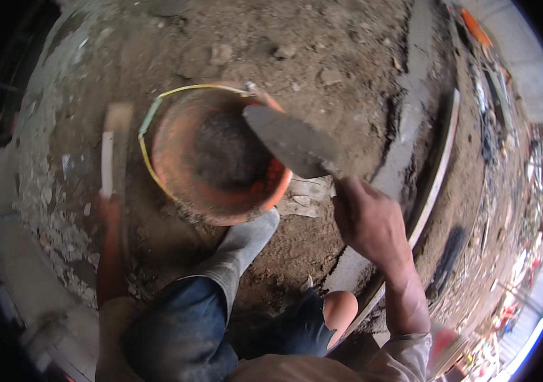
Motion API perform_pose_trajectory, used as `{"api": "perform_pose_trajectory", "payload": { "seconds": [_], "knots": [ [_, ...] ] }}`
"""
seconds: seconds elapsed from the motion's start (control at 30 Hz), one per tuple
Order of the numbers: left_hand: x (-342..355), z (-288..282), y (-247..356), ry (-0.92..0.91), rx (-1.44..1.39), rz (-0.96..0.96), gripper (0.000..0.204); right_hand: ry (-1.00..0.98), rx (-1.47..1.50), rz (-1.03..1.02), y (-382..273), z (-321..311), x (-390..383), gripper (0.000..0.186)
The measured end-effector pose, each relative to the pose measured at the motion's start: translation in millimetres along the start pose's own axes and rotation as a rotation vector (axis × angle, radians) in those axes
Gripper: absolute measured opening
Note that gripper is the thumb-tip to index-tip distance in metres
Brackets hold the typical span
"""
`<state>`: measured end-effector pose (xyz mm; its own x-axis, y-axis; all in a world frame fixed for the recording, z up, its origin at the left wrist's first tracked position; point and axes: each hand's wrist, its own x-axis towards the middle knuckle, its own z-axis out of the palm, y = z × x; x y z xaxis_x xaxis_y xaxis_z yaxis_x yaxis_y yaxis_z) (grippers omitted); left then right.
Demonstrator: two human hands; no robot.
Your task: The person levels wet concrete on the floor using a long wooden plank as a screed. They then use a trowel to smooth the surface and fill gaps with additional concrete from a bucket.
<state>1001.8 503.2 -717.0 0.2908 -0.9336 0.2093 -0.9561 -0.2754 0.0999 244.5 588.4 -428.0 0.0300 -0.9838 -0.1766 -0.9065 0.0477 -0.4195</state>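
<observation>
My right hand (pixel 367 223) grips a trowel, whose grey, dirty blade (pixel 290 140) is tilted over the right rim of an orange bucket (pixel 176 191) with a yellow wire handle. Grey wet mix (pixel 224 143) sits inside the bucket. At its left, my left hand (pixel 109 213) is closed on the lower end of a pale strip (pixel 107 162) that lies along a narrow wooden board (pixel 120 118); its fingers are partly blurred.
My grey boot (pixel 252 232) is just below the bucket on rough soil (pixel 322 51). A grey mortar band (pixel 411 108) and a long pale batten (pixel 440 153) run along the right, with scattered debris (pixel 494 114) beyond. Broken rubble (pixel 55 242) lines the left.
</observation>
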Motion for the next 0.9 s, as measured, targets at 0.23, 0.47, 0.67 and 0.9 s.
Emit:
{"api": "perform_pose_trajectory", "payload": {
  "seconds": [0.23, 0.47, 0.67, 0.9],
  "knots": [
    [-97.0, 15.5, 114.0, -0.047, -0.049, -0.159, 0.059, -0.435, -0.647, -0.247, -119.6, 104.6, 107.9, 0.022],
    [-98.7, -3.6, 130.0, -0.058, 0.041, -0.229, 0.058, -0.621, -0.130, -0.096, -108.3, 107.7, 109.7, 0.033],
    [-71.7, 7.4, 154.6, -0.024, 0.140, -0.164, 0.061, -0.535, 0.677, 0.126, -29.1, 48.6, 73.2, 0.032],
    [-98.1, 26.9, 92.5, -0.035, 0.185, -0.093, 0.058, -0.095, 0.969, 0.433, 68.5, -10.4, 4.6, 0.029]
  ]
}}
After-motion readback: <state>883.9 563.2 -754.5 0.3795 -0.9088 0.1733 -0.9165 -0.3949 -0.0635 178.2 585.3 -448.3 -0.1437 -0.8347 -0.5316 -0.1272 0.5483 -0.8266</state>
